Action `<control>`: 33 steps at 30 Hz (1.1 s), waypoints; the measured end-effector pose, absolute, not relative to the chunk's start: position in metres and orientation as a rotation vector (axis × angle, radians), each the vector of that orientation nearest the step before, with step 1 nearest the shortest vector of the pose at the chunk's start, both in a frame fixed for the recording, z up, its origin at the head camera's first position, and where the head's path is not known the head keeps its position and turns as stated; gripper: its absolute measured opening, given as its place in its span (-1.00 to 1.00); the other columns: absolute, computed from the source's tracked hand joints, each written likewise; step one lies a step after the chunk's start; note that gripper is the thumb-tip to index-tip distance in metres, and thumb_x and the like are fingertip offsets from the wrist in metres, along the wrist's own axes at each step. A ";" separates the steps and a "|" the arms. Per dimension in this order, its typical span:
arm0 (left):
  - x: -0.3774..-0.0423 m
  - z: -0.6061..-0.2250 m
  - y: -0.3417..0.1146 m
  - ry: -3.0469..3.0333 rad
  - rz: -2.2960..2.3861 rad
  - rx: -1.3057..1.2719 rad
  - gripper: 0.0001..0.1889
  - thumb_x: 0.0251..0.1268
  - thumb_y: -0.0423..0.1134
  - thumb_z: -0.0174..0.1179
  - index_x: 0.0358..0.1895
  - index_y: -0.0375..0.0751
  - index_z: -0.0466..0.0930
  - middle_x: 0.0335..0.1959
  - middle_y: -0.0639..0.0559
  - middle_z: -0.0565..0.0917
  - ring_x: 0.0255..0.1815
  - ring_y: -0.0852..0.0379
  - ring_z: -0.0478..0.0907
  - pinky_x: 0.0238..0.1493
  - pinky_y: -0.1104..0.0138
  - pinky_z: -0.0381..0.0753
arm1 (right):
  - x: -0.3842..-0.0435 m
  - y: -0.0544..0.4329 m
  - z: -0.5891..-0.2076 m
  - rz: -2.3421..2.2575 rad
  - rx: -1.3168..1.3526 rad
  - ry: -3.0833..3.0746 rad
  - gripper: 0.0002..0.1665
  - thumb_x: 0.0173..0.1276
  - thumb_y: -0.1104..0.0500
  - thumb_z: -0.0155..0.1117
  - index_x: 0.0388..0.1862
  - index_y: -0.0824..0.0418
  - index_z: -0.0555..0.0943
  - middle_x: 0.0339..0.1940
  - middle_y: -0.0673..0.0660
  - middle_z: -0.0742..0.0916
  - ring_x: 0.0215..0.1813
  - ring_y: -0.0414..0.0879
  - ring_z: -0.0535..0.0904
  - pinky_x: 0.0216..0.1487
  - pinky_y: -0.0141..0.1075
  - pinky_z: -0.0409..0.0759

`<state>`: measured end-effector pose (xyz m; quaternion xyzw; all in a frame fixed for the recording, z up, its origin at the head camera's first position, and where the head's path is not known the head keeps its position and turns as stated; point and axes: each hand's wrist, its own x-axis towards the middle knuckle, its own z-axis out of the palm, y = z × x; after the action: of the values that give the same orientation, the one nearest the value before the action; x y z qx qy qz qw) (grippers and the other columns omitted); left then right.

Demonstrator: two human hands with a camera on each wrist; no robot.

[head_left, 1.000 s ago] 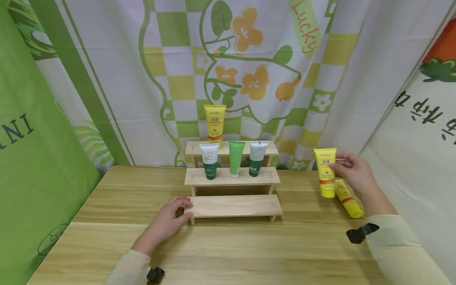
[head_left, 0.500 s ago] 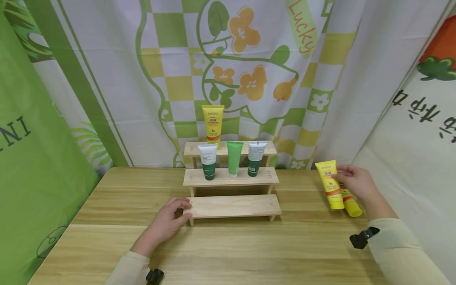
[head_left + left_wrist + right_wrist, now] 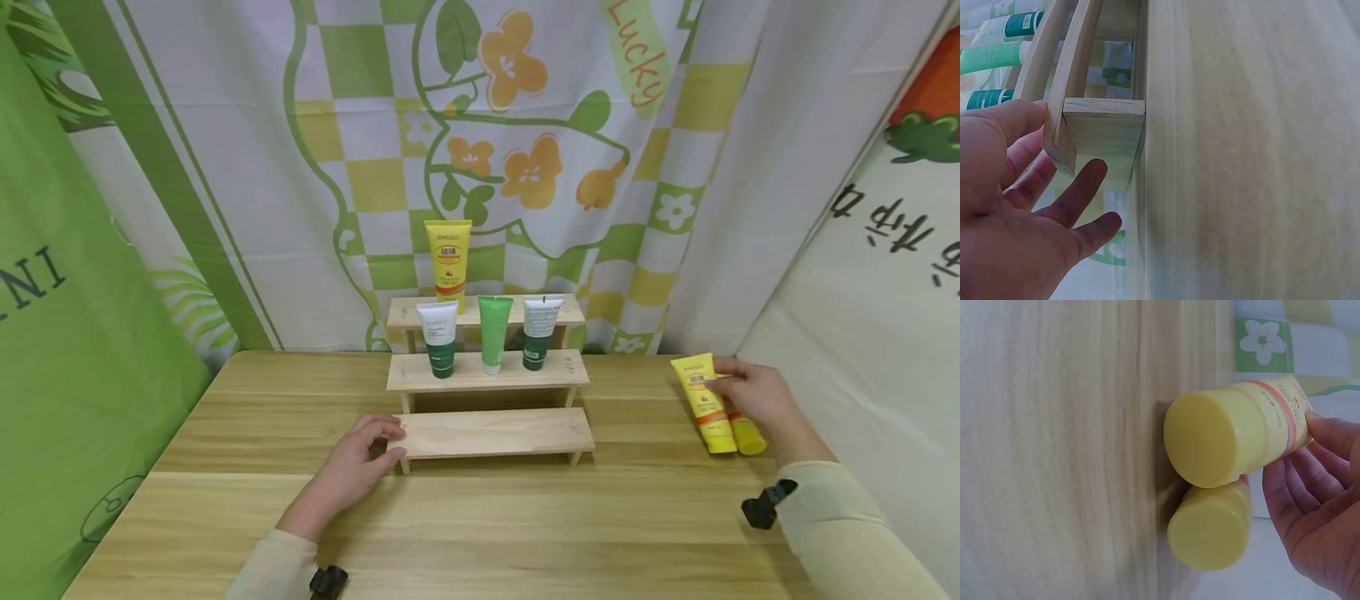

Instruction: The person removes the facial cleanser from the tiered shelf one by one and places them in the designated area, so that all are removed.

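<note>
My right hand (image 3: 757,396) pinches a yellow squeeze tube (image 3: 703,404) near its flat top end, between thumb and fingers. It tilts cap-down, partly covering a second yellow tube (image 3: 747,433) lying on the table. In the right wrist view the held tube's cap (image 3: 1200,437) is right beside the lying tube's cap (image 3: 1210,530); whether it touches the table I cannot tell. My left hand (image 3: 352,462) rests at the left end of the lowest tier of a wooden three-step stand (image 3: 491,433). Its fingers are loosely spread in the left wrist view.
On the stand's middle tier are a white-and-green tube (image 3: 441,337), a green tube (image 3: 493,333) and another white-and-green tube (image 3: 540,333). A yellow tube (image 3: 448,262) stands on the top tier. Behind the wooden table (image 3: 525,533) hangs a patterned curtain (image 3: 360,183).
My right hand has lowered the held tube towards the table, and the tube has gone from nearly upright to tilted, covering more of the lying tube. The left hand has stayed at the stand.
</note>
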<state>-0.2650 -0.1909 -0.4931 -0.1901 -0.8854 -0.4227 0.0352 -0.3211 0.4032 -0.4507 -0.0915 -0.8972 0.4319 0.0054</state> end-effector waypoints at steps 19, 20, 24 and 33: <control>-0.264 -0.494 -0.190 -2.726 -1.305 -0.581 -0.83 0.34 -0.23 0.29 -0.06 -0.14 0.61 0.16 -0.03 0.51 0.17 -0.02 0.48 0.15 0.08 0.53 | -0.328 0.398 -0.453 0.747 -0.152 -2.988 -0.43 0.35 0.03 0.27 0.10 0.49 0.56 0.09 0.54 0.58 0.09 0.45 0.44 0.10 0.23 0.39; -0.264 -0.494 -0.190 -2.725 -1.310 -0.584 -0.82 0.34 -0.23 0.29 -0.06 -0.14 0.61 0.16 -0.03 0.51 0.17 -0.02 0.48 0.15 0.08 0.53 | -0.329 0.399 -0.454 0.734 -0.157 -2.993 -0.43 0.34 0.03 0.28 0.09 0.49 0.57 0.08 0.54 0.59 0.08 0.46 0.44 0.09 0.23 0.39; -0.264 -0.493 -0.190 -2.731 -1.324 -0.571 -0.83 0.34 -0.23 0.28 -0.06 -0.13 0.61 0.16 -0.02 0.51 0.17 -0.02 0.48 0.15 0.08 0.53 | -0.332 0.399 -0.456 0.700 -0.170 -2.999 -0.42 0.31 0.00 0.31 0.08 0.48 0.58 0.03 0.53 0.61 0.02 0.44 0.47 0.06 0.22 0.40; -0.264 -0.494 -0.190 -2.744 -1.313 -0.559 -0.83 0.34 -0.22 0.29 -0.07 -0.11 0.61 0.16 -0.01 0.51 0.18 -0.02 0.48 0.14 0.09 0.53 | -0.331 0.399 -0.453 0.734 -0.222 -2.937 -0.49 0.31 0.09 0.27 0.07 0.48 0.56 0.01 0.52 0.61 -0.06 0.36 0.53 -0.04 0.13 0.48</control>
<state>-0.2643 -0.1898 -0.4938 -0.1808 -0.8869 -0.4245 0.0243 -0.3314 0.3988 -0.4532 -0.0731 -0.9662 0.2415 0.0529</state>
